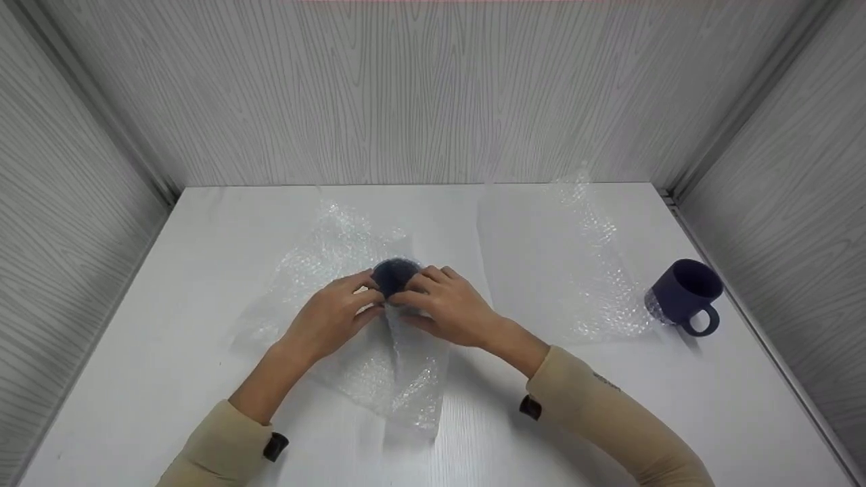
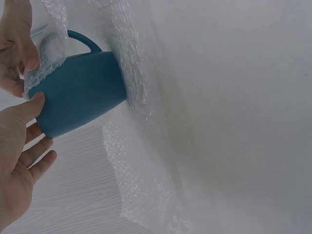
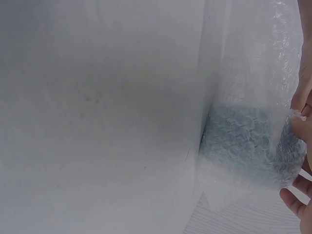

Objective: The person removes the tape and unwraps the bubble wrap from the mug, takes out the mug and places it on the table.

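A teal mug (image 2: 80, 92), dark in the head view (image 1: 396, 274), stands between both hands on a sheet of bubble wrap (image 1: 304, 260). My left hand (image 1: 335, 314) holds the mug at its rim, with the thumb (image 2: 35, 105) on its bare side. Across the rim, my right hand (image 1: 453, 308) pinches the edge of the wrap against the mug. In the right wrist view the bubble wrap (image 3: 239, 141) covers the mug's side. Part of the handle (image 2: 85, 39) shows bare in the left wrist view.
On the right lies a second bubble wrap sheet (image 1: 541, 270). A dark blue mug (image 1: 683, 294) stands at that sheet's right corner, near the table's right edge. Wood-patterned panels (image 1: 419, 95) enclose the white table (image 1: 223, 223) at the back and sides.
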`<state>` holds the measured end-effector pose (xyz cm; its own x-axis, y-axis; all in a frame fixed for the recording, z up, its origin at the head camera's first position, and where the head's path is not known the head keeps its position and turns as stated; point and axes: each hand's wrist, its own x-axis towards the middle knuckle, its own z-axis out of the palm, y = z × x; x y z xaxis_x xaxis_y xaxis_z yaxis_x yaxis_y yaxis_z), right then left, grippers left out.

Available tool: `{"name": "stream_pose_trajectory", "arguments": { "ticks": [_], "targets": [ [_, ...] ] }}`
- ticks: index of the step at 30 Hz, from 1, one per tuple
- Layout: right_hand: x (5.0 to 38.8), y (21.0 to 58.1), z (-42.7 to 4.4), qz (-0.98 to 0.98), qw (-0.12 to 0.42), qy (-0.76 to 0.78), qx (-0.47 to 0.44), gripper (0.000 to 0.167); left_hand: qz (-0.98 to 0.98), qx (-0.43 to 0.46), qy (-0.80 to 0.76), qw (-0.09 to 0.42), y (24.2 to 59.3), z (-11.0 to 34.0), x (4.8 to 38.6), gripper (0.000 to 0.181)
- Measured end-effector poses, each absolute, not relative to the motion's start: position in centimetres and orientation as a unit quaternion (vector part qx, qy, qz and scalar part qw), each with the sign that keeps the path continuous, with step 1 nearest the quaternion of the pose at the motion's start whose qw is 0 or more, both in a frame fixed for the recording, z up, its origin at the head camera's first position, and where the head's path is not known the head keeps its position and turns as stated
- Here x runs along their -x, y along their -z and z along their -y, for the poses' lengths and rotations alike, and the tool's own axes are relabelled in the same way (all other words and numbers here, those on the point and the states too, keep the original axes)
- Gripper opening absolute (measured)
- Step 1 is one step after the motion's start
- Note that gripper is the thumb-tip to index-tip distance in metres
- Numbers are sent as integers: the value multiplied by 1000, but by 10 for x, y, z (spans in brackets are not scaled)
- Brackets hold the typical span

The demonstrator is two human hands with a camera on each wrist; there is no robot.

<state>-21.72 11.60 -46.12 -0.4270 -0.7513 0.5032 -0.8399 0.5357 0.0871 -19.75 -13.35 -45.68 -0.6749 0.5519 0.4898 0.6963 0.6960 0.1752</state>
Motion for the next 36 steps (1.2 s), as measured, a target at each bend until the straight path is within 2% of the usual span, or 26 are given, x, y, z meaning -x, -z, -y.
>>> {"name": "stream_pose_trajectory", "arguments": {
  "ticks": [19,36],
  "targets": [
    [216,459,-119,835,267,-96,-472,26,896,352,176,208,458,134,197,16],
    [214,454,-127,823,289,-48,-487,49,904,343,169,192,454,133,197,19]
  ]
}}
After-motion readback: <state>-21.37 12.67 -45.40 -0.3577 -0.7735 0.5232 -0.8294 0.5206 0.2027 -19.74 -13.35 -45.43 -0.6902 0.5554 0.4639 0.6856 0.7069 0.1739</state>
